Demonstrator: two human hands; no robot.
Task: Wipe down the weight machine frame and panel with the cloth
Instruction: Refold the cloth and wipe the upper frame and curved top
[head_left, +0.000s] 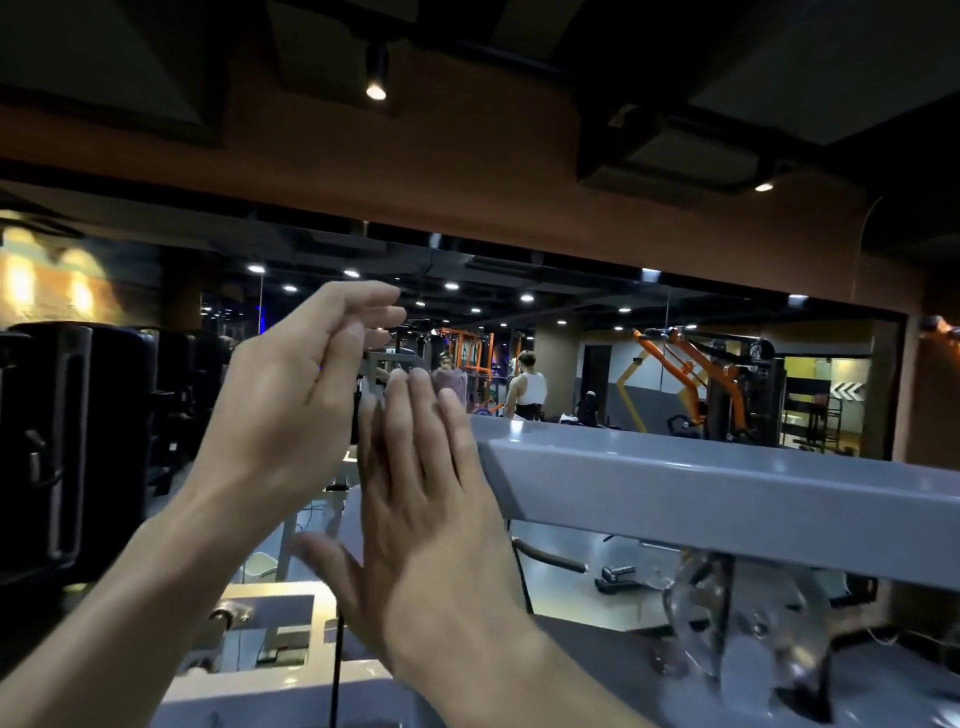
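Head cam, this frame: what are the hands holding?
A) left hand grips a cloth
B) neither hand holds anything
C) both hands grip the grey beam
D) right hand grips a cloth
B: the left hand and right hand are both raised with fingers straight and nothing in them, in front of the grey beam and not gripping it; no cloth shows in either hand.

Two bare forearms are seen, ending in the left hand (291, 410) and right hand (431, 499); no sleeves, rings or watch are worn.
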